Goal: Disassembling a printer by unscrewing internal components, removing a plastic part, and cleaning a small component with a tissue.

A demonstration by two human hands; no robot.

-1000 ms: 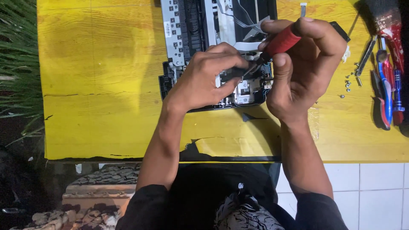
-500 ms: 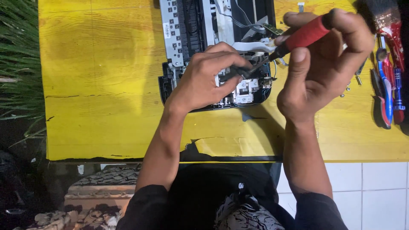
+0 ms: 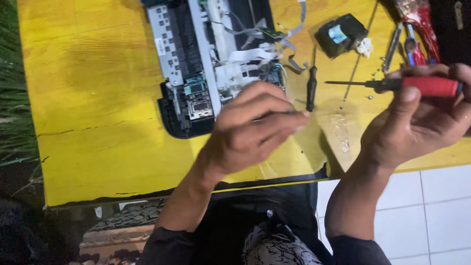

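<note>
A disassembled grey and black device (image 3: 196, 73), with white ribbon cables and circuit parts showing, lies on the yellow table (image 3: 98, 98). My left hand (image 3: 250, 130) hovers just right of the device's near end, blurred, with its fingers drawn together and pointing right. Whether they pinch something small is hidden. Off to the right, raised above the table edge, my right hand (image 3: 422, 120) grips a red-handled screwdriver (image 3: 427, 86) with its shaft pointing left. A small black screwdriver (image 3: 311, 88) lies on the table between my hands.
A small black part with a blue label (image 3: 341, 33) lies at the back. Pliers and other red-handled tools (image 3: 414, 34) are heaped at the back right, with loose screws (image 3: 371, 96) nearby. White floor tiles (image 3: 431, 206) lie below the table's right end, and grass (image 3: 12, 73) borders its left.
My right hand has pulled the red screwdriver off the device and out to the right. The left hand has left the device and moved right. The view has shifted right.
</note>
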